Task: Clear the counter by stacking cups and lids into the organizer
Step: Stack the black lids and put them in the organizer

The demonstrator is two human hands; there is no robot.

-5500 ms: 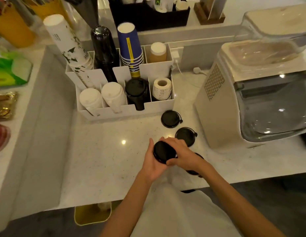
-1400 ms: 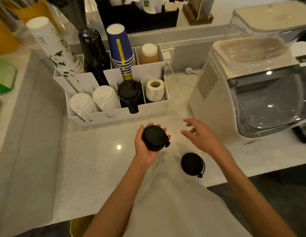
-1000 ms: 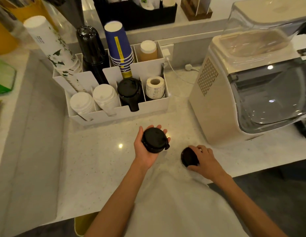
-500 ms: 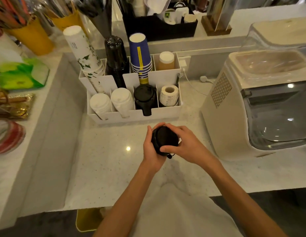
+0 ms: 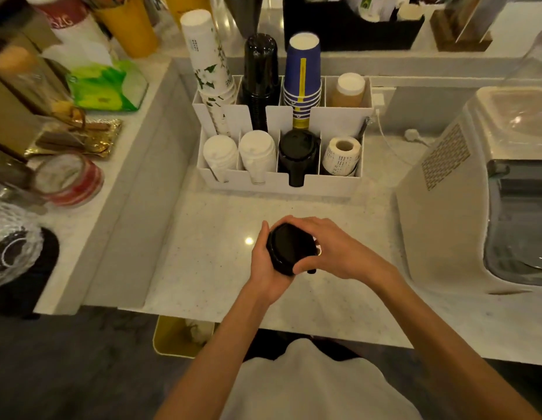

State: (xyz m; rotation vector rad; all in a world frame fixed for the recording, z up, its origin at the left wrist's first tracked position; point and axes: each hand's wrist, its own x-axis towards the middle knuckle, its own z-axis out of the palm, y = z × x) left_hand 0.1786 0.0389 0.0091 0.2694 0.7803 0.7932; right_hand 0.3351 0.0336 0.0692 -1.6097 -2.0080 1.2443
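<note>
Both hands hold a stack of black lids (image 5: 289, 247) just above the marble counter. My left hand (image 5: 263, 268) cups the stack from the left and below. My right hand (image 5: 333, 253) wraps it from the right, fingers over its top edge. Behind them stands the white organizer (image 5: 330, 183). Its back row holds white floral cups (image 5: 207, 65), black cups (image 5: 260, 74), blue cups (image 5: 303, 71) and a capped brown bottle (image 5: 348, 90). The front row holds two stacks of white lids (image 5: 239, 154), black lids (image 5: 298, 153) and a label roll (image 5: 342, 154).
A beige machine with a smoked window (image 5: 482, 189) stands close on the right. A raised ledge on the left carries a green tissue box (image 5: 107, 87), a red-banded tape roll (image 5: 69, 178) and a glass dish (image 5: 9, 241). A yellow bin (image 5: 179, 338) sits below the counter edge.
My right hand picked the last loose black lid off the counter and brought it onto the stack in my left hand. Now both hands grip the stack.
</note>
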